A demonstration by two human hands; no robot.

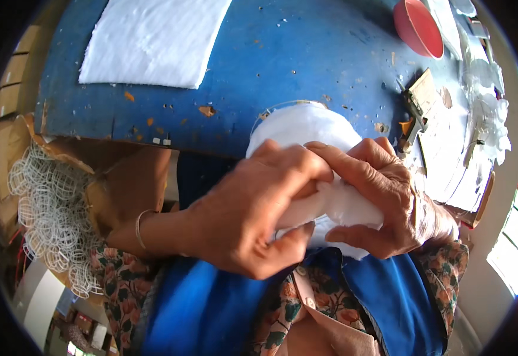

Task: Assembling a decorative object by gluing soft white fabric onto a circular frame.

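Observation:
Both my hands grip one white foam piece (306, 127) at the near edge of the blue table (259, 53), just above my lap. My left hand (253, 213) wraps over its near part, thumb underneath. My right hand (383, 202) clasps the same piece from the right, its fingers laid over the top and meeting my left fingers. The rounded far end of the white piece sticks out beyond my fingers over the table's edge. A thin bangle sits on my left wrist.
A flat white foam sheet (152, 38) lies at the table's far left. A red bowl (419, 26) stands far right, beside white cut shapes (484, 101) and a small wooden block (422, 95). A heap of white netting (51, 219) fills a cardboard box on my left.

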